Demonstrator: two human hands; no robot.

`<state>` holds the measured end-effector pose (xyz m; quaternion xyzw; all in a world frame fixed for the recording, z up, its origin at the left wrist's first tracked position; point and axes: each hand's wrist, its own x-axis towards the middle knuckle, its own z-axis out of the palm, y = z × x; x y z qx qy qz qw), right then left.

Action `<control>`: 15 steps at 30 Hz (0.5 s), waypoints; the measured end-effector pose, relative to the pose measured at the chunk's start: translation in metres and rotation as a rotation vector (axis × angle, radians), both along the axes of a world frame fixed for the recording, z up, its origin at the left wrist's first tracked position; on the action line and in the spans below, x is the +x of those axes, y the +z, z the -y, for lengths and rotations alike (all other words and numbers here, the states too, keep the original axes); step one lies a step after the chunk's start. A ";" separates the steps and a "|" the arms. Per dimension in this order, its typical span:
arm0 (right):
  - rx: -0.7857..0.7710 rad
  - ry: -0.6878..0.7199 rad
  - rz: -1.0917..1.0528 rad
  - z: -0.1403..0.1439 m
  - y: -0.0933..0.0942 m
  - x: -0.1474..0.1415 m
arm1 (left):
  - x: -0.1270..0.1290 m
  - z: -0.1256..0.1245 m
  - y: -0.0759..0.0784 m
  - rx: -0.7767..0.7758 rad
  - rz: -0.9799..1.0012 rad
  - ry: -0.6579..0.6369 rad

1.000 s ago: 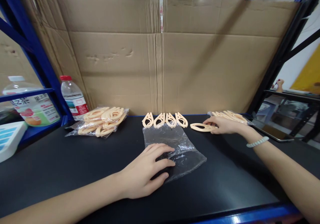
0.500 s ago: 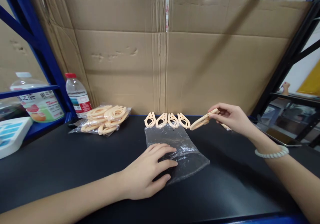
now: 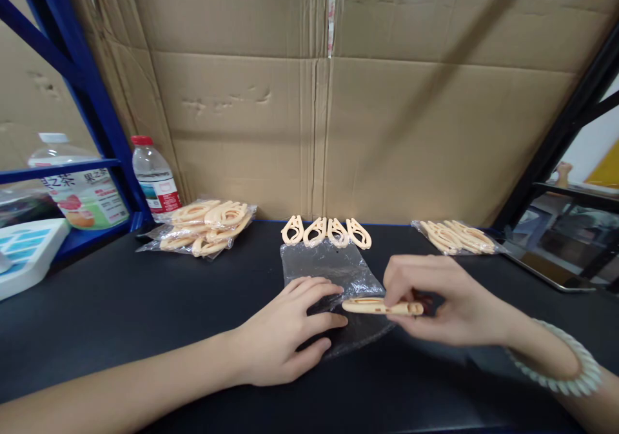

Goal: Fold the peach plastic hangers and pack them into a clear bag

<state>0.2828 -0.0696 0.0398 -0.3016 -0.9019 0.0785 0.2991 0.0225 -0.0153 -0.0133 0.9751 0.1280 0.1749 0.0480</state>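
My left hand (image 3: 285,334) lies flat on a clear plastic bag (image 3: 333,269) on the black table, fingers spread over its near end. My right hand (image 3: 445,302) grips a peach plastic clip (image 3: 380,305) edge-on, just above the bag's right edge and close to my left fingertips. Several more peach clips (image 3: 326,231) stand in a row at the bag's far end.
A bag of packed clips (image 3: 206,224) lies at the back left, and a pile of clips on plastic (image 3: 457,236) at the back right. Cardboard (image 3: 329,118) walls the rear. A water bottle (image 3: 155,176) stands left by blue shelving; a tablet (image 3: 556,253) lies right.
My right hand lifted one clip from the back right and carried it toward me, down to the bag's right edge. My left hand stayed pressed on the bag.
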 end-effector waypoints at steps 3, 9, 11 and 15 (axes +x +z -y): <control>0.180 0.011 0.236 0.009 -0.008 -0.011 | 0.000 0.001 0.000 0.006 0.015 -0.002; 0.430 -0.061 0.606 0.005 -0.031 -0.026 | 0.000 0.001 0.001 0.035 0.018 0.001; 0.451 -0.123 0.670 0.000 -0.036 -0.028 | 0.000 0.001 0.001 0.042 0.004 0.009; 0.399 -0.185 0.686 -0.001 -0.037 -0.028 | 0.000 0.001 0.000 0.054 0.010 0.006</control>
